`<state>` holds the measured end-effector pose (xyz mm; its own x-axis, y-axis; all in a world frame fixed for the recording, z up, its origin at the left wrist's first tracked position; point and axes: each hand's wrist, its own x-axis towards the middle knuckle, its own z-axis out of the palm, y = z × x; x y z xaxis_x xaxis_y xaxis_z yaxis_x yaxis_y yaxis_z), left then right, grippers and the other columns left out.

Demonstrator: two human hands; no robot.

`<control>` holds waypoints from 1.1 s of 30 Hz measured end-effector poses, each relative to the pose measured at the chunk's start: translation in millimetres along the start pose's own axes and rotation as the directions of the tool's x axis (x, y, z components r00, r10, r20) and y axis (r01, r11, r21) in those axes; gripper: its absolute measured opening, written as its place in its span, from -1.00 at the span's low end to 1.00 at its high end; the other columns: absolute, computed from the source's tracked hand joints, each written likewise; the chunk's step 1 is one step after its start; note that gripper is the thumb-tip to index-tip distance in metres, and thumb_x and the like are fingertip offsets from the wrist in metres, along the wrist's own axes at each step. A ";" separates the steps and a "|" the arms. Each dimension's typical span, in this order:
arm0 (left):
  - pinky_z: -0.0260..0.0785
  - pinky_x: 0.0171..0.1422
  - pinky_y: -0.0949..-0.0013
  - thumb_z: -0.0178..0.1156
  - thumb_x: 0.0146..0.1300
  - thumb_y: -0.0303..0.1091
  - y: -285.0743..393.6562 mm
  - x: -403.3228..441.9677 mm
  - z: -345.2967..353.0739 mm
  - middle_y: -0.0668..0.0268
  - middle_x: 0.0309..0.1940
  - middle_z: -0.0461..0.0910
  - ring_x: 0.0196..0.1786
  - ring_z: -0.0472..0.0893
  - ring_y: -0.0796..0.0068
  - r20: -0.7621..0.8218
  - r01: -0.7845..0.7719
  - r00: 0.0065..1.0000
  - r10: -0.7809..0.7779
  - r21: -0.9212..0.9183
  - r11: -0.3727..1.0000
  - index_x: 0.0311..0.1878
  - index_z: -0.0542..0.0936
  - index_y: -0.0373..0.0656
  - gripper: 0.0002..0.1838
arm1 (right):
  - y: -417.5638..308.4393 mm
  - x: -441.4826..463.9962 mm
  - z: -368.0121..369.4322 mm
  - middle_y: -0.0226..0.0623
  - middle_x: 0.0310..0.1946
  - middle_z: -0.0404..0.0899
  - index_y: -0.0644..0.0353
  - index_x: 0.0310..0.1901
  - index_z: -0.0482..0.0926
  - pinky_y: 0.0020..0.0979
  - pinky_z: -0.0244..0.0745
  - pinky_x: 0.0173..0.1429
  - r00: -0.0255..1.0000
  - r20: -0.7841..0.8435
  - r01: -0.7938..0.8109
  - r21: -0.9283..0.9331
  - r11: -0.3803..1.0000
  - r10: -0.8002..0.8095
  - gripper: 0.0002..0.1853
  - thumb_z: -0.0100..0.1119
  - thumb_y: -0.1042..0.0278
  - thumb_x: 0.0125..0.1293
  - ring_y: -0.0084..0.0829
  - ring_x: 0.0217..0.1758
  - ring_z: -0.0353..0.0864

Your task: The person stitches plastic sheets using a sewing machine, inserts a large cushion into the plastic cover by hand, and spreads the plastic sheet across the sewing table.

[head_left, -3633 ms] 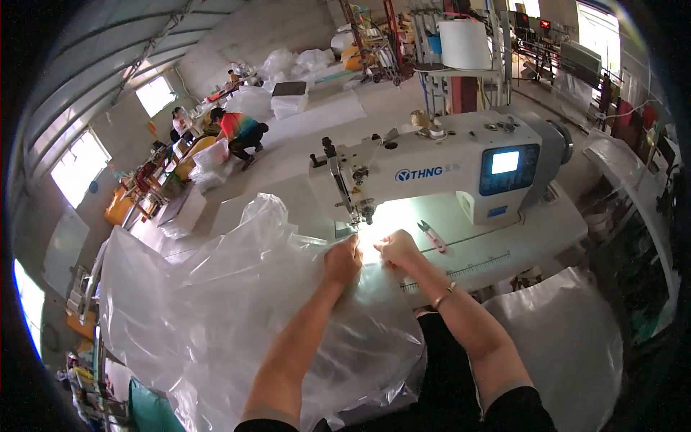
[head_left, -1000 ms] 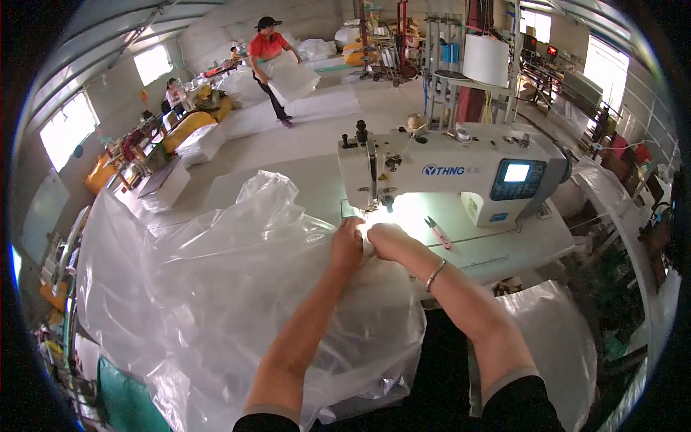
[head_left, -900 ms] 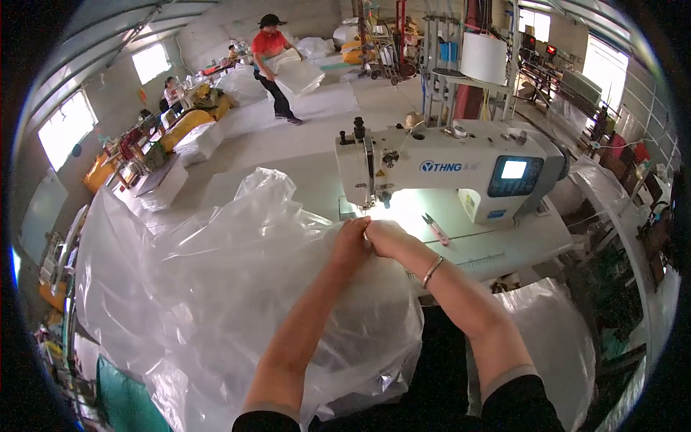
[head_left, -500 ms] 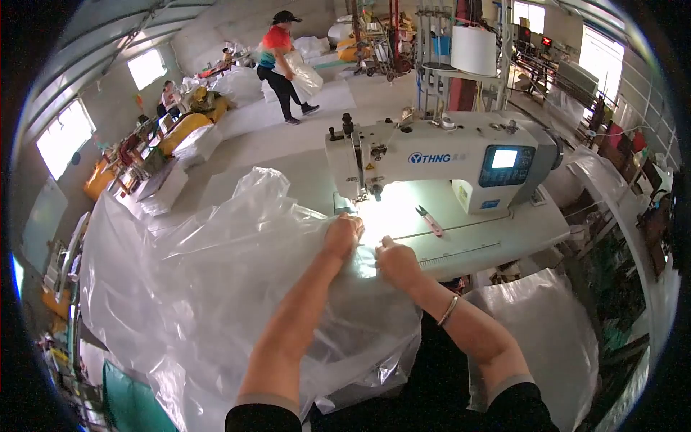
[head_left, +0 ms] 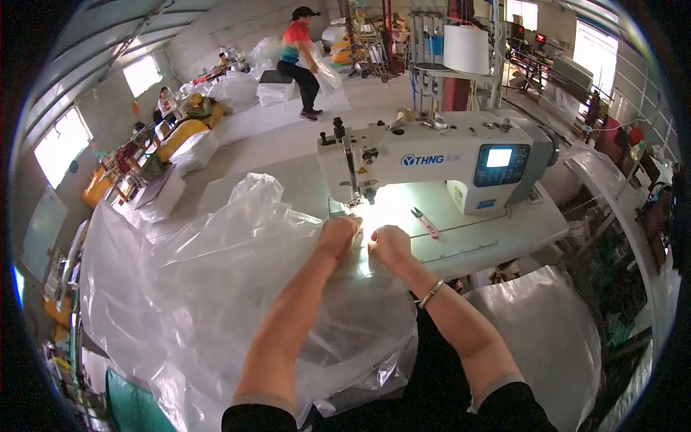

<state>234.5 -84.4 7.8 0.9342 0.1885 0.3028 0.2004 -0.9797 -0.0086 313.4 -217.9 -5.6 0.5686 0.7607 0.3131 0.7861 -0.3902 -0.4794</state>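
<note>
Worktable (head_left: pixel 302 173) inside a cluttered workshop

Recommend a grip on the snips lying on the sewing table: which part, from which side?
For the snips, I'd pinch the pink handle across its long sides, coming down from the near right. They lie flat and slanted, handle end toward the wearer's right, dark blades pointing away and left, and the sewing machine rises behind.
</note>
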 end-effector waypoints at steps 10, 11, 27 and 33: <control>0.39 -0.07 0.17 0.10 0.13 -0.29 -8.3 -23.0 13.4 0.14 -0.30 0.53 -0.14 0.49 0.13 -0.154 -0.080 0.987 0.044 -0.239 0.968 -0.38 0.51 -0.23 -0.82 | -28.2 -29.7 8.2 -0.08 -0.36 0.52 0.27 -0.36 0.50 -0.25 0.52 -0.31 0.984 0.081 0.172 -0.283 0.943 -0.155 -0.88 0.04 0.49 0.03 -0.18 -0.39 0.61; 0.39 -0.07 0.17 0.10 0.13 -0.29 -10.5 -23.5 15.7 0.14 -0.30 0.53 -0.14 0.49 0.13 -0.154 -0.081 0.987 0.045 -0.239 0.968 -0.38 0.51 -0.23 -0.82 | -29.3 -30.6 7.7 -0.06 -0.39 0.53 0.29 -0.36 0.51 -0.24 0.52 -0.32 0.987 0.125 0.125 -0.232 0.965 -0.098 -0.87 0.01 0.51 0.04 -0.17 -0.40 0.61; 0.29 0.14 0.23 0.09 0.14 -0.30 -17.8 -21.9 -11.7 0.12 -0.03 0.48 0.08 0.42 0.14 0.054 0.060 0.998 -0.041 -0.414 0.908 -0.09 0.53 -0.22 -0.71 | -44.6 -15.2 3.2 -0.09 -0.55 0.57 0.27 -0.43 0.59 -0.22 0.49 -0.32 0.985 0.154 0.101 -0.153 0.983 -0.077 -0.80 -0.05 0.43 0.16 -0.17 -0.42 0.61; -0.09 0.43 0.11 0.07 0.20 -0.32 40.2 -135.9 -28.5 -0.03 0.35 0.01 0.39 0.01 -0.02 0.050 0.002 0.999 0.016 -0.338 0.941 0.30 0.14 -0.30 -0.38 | -29.7 -1.7 24.9 -0.14 -0.57 0.57 0.16 -0.51 0.58 -0.26 0.51 -0.31 0.985 -0.061 0.153 -0.134 0.979 -0.162 -0.87 0.08 0.36 0.11 -0.21 -0.42 0.61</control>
<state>107.2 -151.3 -6.5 0.9509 0.1757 0.2547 0.0902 -0.9448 0.3149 283.1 -194.8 -12.4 0.4471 0.7810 0.4361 0.8892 -0.3352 -0.3113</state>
